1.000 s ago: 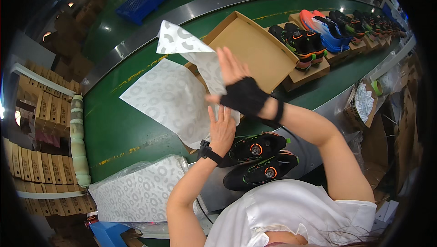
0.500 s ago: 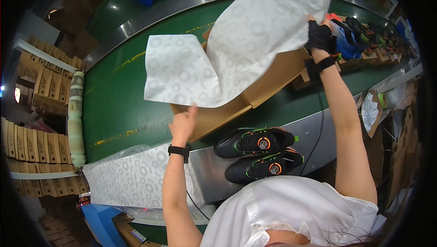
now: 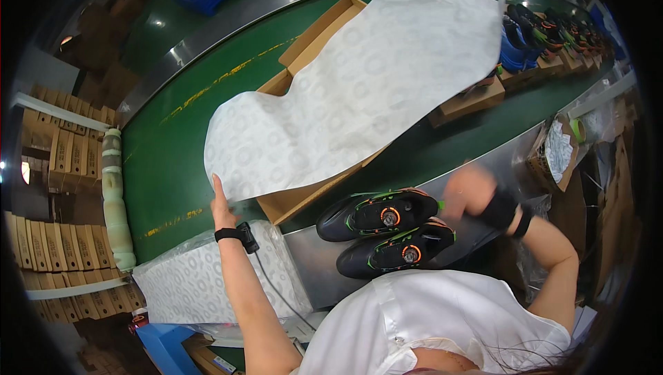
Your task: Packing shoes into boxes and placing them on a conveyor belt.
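Note:
A large white sheet of patterned wrapping paper [image 3: 359,92] lies loosely over an open brown cardboard box [image 3: 318,40], hiding most of it. My left hand [image 3: 224,209] is at the paper's near left corner, with one finger stretched up along the edge; its other fingers are partly hidden. Two black shoes with green and orange trim, a farther shoe [image 3: 366,215] and a nearer shoe [image 3: 380,254], sit side by side in front of me. By their right ends, my right hand [image 3: 471,192] is smeared by motion, so its grip is unclear. Black wraps are on both wrists.
A plastic-covered stack of patterned paper [image 3: 200,278] lies at the near left, beside the metal ledge [image 3: 311,257]. The green surface [image 3: 173,161] runs beneath the box. Several shoes on boxes [image 3: 528,40] line the far right. Folded cartons [image 3: 62,237] stand at left.
The paper has come down and spread over the box. My right hand has let go of it and moved down beside the shoes. My left hand has shifted left along the paper's edge.

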A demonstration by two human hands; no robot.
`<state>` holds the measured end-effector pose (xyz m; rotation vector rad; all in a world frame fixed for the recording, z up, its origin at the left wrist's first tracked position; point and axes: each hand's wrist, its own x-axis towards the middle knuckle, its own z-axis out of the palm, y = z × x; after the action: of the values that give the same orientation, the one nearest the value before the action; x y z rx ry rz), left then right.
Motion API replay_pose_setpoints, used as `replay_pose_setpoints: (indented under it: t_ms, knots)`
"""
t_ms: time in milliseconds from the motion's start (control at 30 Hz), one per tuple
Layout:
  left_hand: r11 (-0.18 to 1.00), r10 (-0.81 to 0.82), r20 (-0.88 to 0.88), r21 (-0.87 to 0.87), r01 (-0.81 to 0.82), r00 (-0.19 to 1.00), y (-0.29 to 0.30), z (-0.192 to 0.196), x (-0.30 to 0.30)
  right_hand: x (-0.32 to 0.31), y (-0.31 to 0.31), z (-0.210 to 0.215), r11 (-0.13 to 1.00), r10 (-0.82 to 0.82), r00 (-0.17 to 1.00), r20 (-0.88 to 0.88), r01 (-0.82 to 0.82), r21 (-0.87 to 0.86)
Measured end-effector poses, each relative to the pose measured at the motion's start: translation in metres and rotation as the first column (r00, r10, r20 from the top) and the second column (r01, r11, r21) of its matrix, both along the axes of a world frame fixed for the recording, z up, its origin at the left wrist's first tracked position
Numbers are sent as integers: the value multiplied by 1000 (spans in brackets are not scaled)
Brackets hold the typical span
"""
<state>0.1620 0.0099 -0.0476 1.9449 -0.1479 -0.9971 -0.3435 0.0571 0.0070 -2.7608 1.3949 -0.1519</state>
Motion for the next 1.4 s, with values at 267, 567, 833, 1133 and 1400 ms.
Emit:
replay_pose_setpoints:
  t_ms: [267, 567, 833, 1133, 1400]
  knots:
    - [898, -118, -259, -439, -8, 959, -3, -93, -14, 52, 70, -18, 891, 438, 899, -20, -431, 141]
    - [838, 6, 685, -401, 370, 729, 29, -33, -37, 168, -54, 25, 632, -383, 539, 750, -439, 638]
    - [795, -45, 949, -154, 586, 311, 28, 9, -71, 288, -123, -69, 672, -362, 759, 542, -191, 716]
    - [406, -847, 323, -120, 906, 422, -48, 5, -84, 197, -83, -3, 880, 25, 861, 507, -260, 398]
    - [244, -639, 766, 113, 963, 72, -21, -3, -151, 22, -85, -88, 828, -549, 541, 637, 247, 504]
